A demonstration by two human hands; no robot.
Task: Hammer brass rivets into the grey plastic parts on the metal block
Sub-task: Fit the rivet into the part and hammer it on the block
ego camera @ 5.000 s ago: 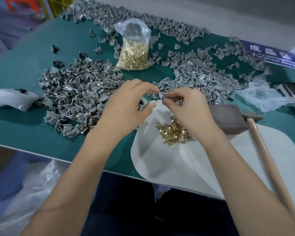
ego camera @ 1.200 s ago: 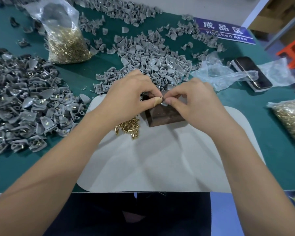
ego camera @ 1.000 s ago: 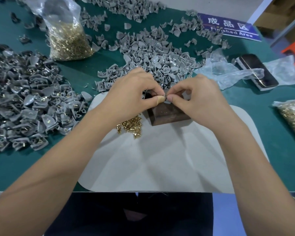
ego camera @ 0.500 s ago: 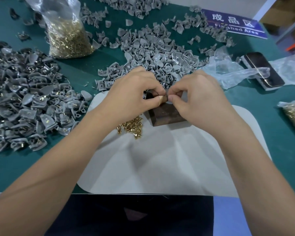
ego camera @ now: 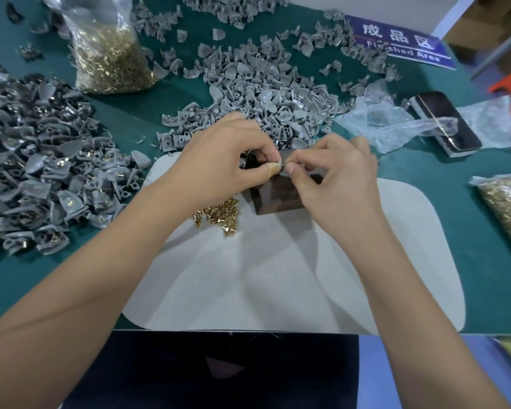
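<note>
A dark metal block (ego camera: 276, 197) stands on a pale grey mat (ego camera: 278, 276). Just above the block my left hand (ego camera: 224, 160) and my right hand (ego camera: 337, 175) meet fingertip to fingertip, pinching a small grey plastic part (ego camera: 283, 166) between them; most of it is hidden by the fingers. My left thumb wears a tan bandage. A small heap of loose brass rivets (ego camera: 219, 215) lies on the mat left of the block. No hammer is in view.
A pile of grey parts (ego camera: 260, 93) lies behind the block and a pile with rivets fitted (ego camera: 36, 172) sits at the left. Bags of rivets stand at back left (ego camera: 109, 51) and far right (ego camera: 505, 208). A phone (ego camera: 446, 124) and clear plastic (ego camera: 375, 122) lie at the right.
Over five seconds the view has swung right and my hands have come from over the rivet heap to the block. In the last second they have barely moved.
</note>
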